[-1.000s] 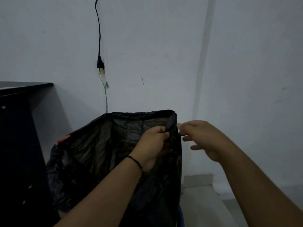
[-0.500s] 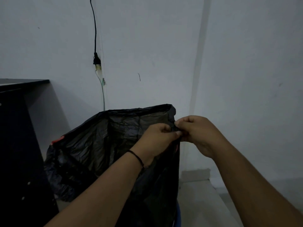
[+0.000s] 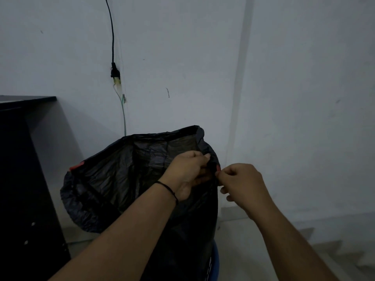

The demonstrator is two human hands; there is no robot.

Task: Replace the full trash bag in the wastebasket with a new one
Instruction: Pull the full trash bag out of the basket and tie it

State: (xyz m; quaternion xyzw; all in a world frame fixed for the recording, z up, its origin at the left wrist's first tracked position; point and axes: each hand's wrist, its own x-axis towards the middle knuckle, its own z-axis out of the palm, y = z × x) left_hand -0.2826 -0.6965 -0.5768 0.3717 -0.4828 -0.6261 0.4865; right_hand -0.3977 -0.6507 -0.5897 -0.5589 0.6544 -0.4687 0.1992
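I hold a black trash bag (image 3: 125, 175) up in front of me, its mouth gaping wide toward me. The plastic is thin, crinkled and slightly see-through near the top edge, darker and heavier lower down, where it hangs into a blue wastebasket (image 3: 215, 262), of which only a bit of rim shows at the bottom of the view. A red drawstring (image 3: 76, 166) peeks out of the hem on the left side, and another bit of red shows at the right edge between my hands.

My left hand (image 3: 187, 171) is pinched shut on the bag's right-hand hem, thumb and fingers pressed on a bunched fold of plastic. A thin black band (image 3: 168, 190) circles that wrist. My right hand (image 3: 242, 184) sits just beside it, fingertips closed on the same gathered edge by the red strip.

A dark table (image 3: 18, 159) stands to the left, near the bag's sagging side. Behind the bag a pale wall (image 3: 304, 98) carries a black cable (image 3: 112, 37) that runs down to a plug.
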